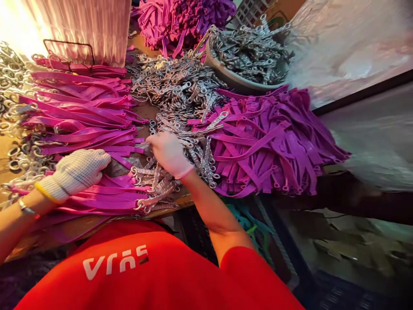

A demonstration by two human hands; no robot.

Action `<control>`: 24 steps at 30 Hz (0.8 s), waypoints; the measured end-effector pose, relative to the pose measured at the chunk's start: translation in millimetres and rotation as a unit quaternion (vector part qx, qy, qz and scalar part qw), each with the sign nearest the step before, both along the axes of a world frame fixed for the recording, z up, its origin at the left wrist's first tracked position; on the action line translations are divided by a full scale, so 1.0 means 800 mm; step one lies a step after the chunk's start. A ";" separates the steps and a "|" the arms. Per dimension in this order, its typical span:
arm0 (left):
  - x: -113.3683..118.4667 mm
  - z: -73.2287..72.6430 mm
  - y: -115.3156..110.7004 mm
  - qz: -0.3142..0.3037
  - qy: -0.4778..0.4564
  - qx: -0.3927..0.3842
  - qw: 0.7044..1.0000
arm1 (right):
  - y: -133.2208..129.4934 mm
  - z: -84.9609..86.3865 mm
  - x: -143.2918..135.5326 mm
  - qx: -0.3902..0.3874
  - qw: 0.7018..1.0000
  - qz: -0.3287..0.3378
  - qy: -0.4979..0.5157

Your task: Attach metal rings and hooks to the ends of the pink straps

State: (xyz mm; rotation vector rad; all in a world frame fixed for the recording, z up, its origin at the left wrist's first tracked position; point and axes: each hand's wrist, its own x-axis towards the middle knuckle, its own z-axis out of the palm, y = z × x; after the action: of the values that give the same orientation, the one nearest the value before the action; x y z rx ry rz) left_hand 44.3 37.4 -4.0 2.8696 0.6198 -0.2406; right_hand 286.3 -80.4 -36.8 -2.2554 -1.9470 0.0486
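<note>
My left hand (81, 168), in a white knitted glove with a yellow cuff, is closed over the pink straps (93, 193) at the left; what its fingers hold is hidden. My right hand (169, 153), in a thin white glove, has its fingers pinched near the strap ends, beside the heap of grey braided pieces with rings (177, 86). Anything between those fingertips is too small to make out. A large pile of purple-pink straps (258, 146) lies to the right of my right hand.
A basin (222, 71) full of grey braided pieces stands at the back. Behind the heap is another purple bundle (183, 21). Metal rings (22, 159) lie along the left, below a translucent ribbed sheet (90, 30). Plastic wrapping (351, 51) borders the right.
</note>
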 end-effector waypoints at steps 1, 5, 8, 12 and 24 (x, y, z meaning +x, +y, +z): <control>0.008 -0.001 0.002 -0.025 0.031 0.019 0.999 | -0.012 0.005 0.014 0.050 0.998 -0.028 0.025; 0.035 -0.004 0.002 -0.060 0.080 0.026 0.995 | -0.068 0.010 0.043 0.120 0.987 -0.080 0.069; 0.054 -0.007 0.001 -0.023 0.108 0.020 0.994 | -0.090 -0.006 0.031 0.012 0.999 -0.037 0.021; 0.075 -0.010 0.000 0.047 0.102 0.045 0.993 | -0.079 -0.027 0.015 -0.054 0.996 -0.048 -0.055; -0.040 -0.011 -0.004 0.011 0.031 -0.028 0.999 | -0.072 -0.054 0.039 0.062 0.994 -0.025 -0.089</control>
State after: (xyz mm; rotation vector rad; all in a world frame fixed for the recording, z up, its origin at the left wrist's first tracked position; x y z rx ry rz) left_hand 12.7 34.1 -12.7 2.8102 0.6449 -0.3383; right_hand 317.5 -138.1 -80.3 -2.2940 -1.9170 -0.2814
